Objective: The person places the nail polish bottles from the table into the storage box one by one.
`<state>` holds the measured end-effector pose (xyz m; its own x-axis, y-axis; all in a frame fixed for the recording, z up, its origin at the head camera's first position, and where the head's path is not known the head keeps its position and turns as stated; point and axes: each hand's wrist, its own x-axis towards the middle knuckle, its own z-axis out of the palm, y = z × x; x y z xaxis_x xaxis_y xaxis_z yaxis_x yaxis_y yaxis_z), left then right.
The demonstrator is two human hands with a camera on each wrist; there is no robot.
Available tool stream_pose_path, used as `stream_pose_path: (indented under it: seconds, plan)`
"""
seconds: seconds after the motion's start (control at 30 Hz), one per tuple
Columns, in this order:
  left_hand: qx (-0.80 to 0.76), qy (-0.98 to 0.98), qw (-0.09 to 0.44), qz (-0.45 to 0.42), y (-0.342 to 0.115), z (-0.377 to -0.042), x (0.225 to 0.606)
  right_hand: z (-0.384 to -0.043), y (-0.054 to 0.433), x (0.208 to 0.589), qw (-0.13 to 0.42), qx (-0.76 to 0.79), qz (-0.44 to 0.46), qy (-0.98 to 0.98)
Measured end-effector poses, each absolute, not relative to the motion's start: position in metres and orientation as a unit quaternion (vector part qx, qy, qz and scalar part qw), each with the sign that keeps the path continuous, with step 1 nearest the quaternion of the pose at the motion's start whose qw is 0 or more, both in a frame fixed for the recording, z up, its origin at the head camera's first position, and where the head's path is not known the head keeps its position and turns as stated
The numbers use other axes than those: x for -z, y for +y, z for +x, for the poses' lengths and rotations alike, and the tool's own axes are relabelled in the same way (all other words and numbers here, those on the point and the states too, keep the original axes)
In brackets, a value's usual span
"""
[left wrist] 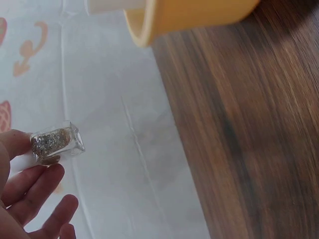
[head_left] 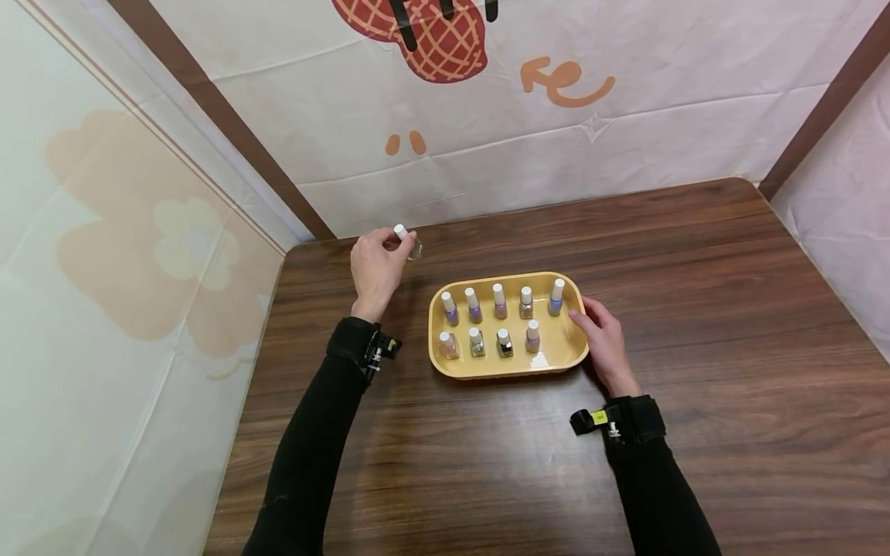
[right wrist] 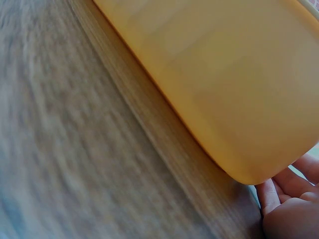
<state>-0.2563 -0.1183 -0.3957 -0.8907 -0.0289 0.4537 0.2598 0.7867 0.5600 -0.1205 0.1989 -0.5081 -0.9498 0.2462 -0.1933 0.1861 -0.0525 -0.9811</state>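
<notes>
My left hand [head_left: 375, 270] pinches a small nail polish bottle [head_left: 416, 249] with a white cap, raised over the back left of the table. In the left wrist view the clear glass bottle [left wrist: 52, 143] shows silver and gold glitter inside. My right hand [head_left: 603, 340] grips the right end of a yellow tray [head_left: 434, 328], thumb over the rim and fingers outside. Several white-capped nail polish bottles stand in the tray in two rows, among them a blue one [head_left: 555, 305], a purple one [head_left: 450, 315] and a dark one [head_left: 504, 347].
The tray rests on a brown wood-grain table [head_left: 695, 309]. Behind the table hangs a pale printed cloth [head_left: 556, 154], and another cloth [head_left: 139, 309] borders its left side. A black strap with a small camera [head_left: 361, 344] sits on each wrist.
</notes>
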Motion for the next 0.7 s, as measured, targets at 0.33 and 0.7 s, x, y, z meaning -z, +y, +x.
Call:
stream_pose_path:
  seconds: [0.33,0.7]
  plan:
    - [0.287,-0.917,0.249,-0.119,-0.104,-0.24,0.388,-0.121,0.2,0.511,0.027,-0.705,-0.153,-0.692]
    - [0.28,-0.917,0.247,-0.139,-0.092,-0.22,0.38,-0.12,0.2,0.508,0.021,-0.704,-0.158,-0.692]
